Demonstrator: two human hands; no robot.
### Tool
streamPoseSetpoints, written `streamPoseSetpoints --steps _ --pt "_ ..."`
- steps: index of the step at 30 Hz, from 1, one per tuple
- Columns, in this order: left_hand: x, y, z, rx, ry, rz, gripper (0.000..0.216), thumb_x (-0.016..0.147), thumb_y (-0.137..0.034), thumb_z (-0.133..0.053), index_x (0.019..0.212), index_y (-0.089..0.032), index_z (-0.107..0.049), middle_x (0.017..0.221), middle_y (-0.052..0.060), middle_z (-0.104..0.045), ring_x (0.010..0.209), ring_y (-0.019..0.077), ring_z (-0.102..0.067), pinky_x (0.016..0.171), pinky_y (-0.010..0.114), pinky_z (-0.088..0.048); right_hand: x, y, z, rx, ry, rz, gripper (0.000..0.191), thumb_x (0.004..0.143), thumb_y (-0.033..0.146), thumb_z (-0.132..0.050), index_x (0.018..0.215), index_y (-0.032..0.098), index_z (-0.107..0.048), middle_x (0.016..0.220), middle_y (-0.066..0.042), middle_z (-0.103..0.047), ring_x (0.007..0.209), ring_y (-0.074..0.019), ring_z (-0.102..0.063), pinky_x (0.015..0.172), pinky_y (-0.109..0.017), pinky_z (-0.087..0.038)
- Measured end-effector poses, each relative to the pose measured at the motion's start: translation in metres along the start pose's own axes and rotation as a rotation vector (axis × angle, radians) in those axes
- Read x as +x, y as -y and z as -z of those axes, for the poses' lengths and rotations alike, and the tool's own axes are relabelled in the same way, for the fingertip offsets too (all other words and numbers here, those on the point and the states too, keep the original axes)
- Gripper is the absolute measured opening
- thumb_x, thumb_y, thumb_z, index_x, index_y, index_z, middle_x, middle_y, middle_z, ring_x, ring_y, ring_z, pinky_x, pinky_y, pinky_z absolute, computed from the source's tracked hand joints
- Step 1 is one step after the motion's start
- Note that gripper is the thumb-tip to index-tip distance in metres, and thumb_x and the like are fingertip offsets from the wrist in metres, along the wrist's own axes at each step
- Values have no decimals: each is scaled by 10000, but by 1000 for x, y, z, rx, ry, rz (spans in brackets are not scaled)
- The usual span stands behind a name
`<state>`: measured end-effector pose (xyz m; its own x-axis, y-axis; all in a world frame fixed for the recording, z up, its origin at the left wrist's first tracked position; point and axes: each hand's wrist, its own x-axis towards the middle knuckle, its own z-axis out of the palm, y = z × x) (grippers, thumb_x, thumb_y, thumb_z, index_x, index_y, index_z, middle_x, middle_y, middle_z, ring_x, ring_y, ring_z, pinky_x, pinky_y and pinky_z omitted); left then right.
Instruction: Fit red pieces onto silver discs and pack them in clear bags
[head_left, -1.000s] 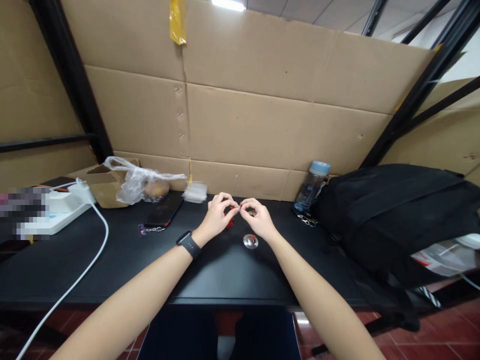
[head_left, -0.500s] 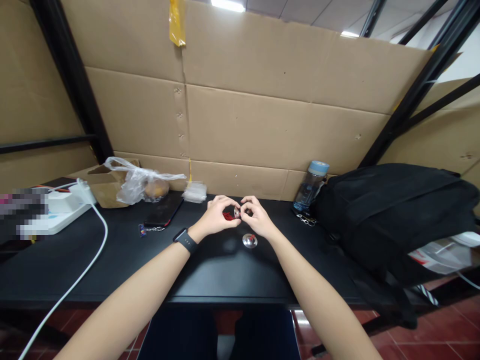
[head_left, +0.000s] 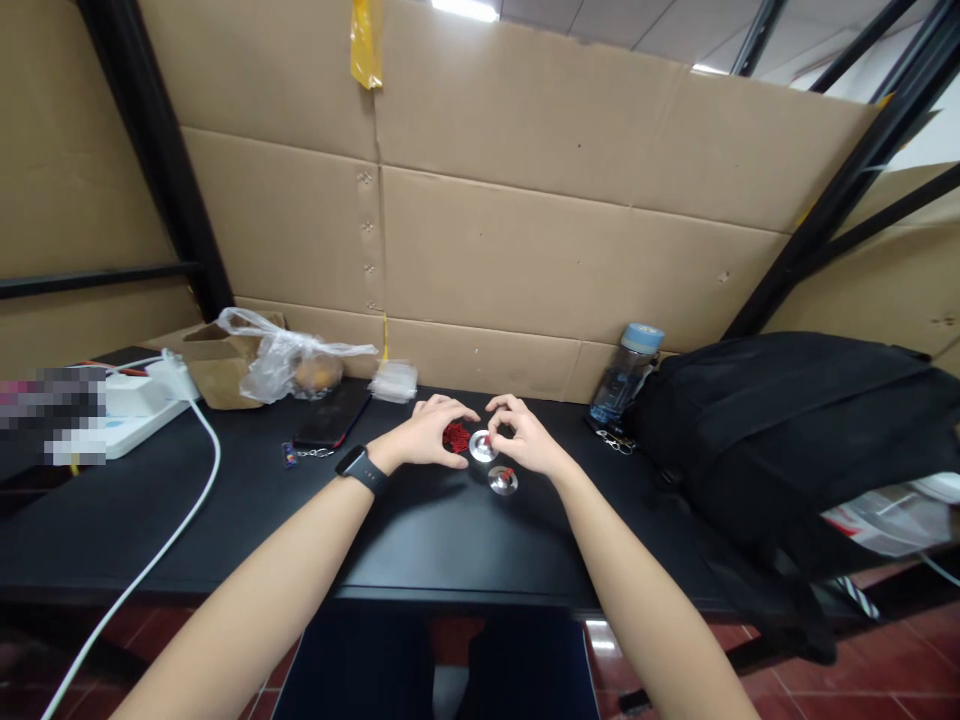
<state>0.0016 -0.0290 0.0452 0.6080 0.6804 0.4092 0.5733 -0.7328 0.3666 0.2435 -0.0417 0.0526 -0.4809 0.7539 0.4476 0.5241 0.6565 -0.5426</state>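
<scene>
My left hand (head_left: 433, 432) is open over the table, its thumb and fingers spread around a pile of thin red pieces (head_left: 455, 436). It wears a black watch (head_left: 361, 466) at the wrist. The thumb and forefinger of my right hand (head_left: 523, 436) are pinched together on a small red piece (head_left: 488, 440) at the right edge of a round, shiny metal disc (head_left: 481, 447). A second metal disc (head_left: 496, 487), with a red piece on it, lies on the table just nearer to me. The exact shape of the pinched piece is too small to make out.
On the left are a power strip (head_left: 124, 436) with a white cable, a cardboard box (head_left: 217, 375), a plastic bag (head_left: 274, 365), a phone (head_left: 330, 418) and a clear packet stack (head_left: 394, 381). A water bottle (head_left: 624, 375) and a black backpack (head_left: 787, 430) stand right. Cardboard walls the back.
My hands have moved apart. The metal disc that was between my fingertips now sits lower, by the red pile, and my left hand has let go of it.
</scene>
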Motion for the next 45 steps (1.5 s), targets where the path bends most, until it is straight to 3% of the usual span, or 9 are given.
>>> streamPoseSetpoints --steps 2,6,13,18,24,34,38,45 --pt "-2 8 0 47 25 27 542 611 -316 -850 1126 -324 -681 1193 31 -660 1189 312 -483 984 436 -351 -2 3 2 -31 64 14 47 724 169 -708 707 205 -683 1186 -50 -578 1134 -247 -530 1019 -425 -397" --pt "-3 17 -2 100 54 40 235 658 -271 -822 880 -315 -757 1119 21 -662 1144 296 -492 968 429 -337 -4 5 6 -23 236 51 88 685 132 -751 710 213 -730 1207 -53 -587 1134 -255 -541 1042 -432 -390" --pt "0 16 -23 102 -11 -17 70 746 -326 -798 815 -331 -786 1012 31 -639 1076 272 -502 940 419 -334 -4 2 8 -36 409 35 94 691 140 -757 719 230 -766 1210 -39 -606 1118 -254 -582 1055 -421 -396" --pt "0 12 -29 130 29 -30 25 788 -290 -760 778 -309 -774 1019 37 -637 1071 267 -503 919 411 -341 -5 1 17 7 510 2 101 687 128 -747 721 217 -779 1205 -38 -627 1040 -222 -632 999 -361 -444" --pt "-2 10 -24 125 -38 -8 31 788 -285 -759 819 -289 -765 987 52 -640 1065 277 -514 921 418 -354 -6 4 18 94 473 8 109 718 138 -735 753 226 -789 1168 -28 -653 985 -204 -659 977 -345 -462" --pt "-1 12 -30 117 -4 -54 30 810 -258 -734 791 -279 -745 1003 42 -650 1064 261 -520 893 391 -358 -4 1 -3 123 474 46 135 733 115 -713 761 229 -780 1154 -22 -666 1053 -203 -655 1013 -317 -457" --pt "-1 9 -30 162 3 -60 69 817 -250 -730 872 -290 -744 1027 45 -644 1070 268 -509 887 396 -357 -4 -3 3 89 465 33 134 708 105 -727 751 222 -777 1144 -24 -662 1041 -206 -653 993 -319 -461" --pt "-2 4 -29 174 30 -38 124 871 -268 -666 773 -265 -743 1023 56 -639 1057 264 -498 887 398 -363 -4 -2 16 79 455 28 48 769 236 -764 815 233 -778 1127 -36 -676 1032 -213 -650 947 -330 -471"
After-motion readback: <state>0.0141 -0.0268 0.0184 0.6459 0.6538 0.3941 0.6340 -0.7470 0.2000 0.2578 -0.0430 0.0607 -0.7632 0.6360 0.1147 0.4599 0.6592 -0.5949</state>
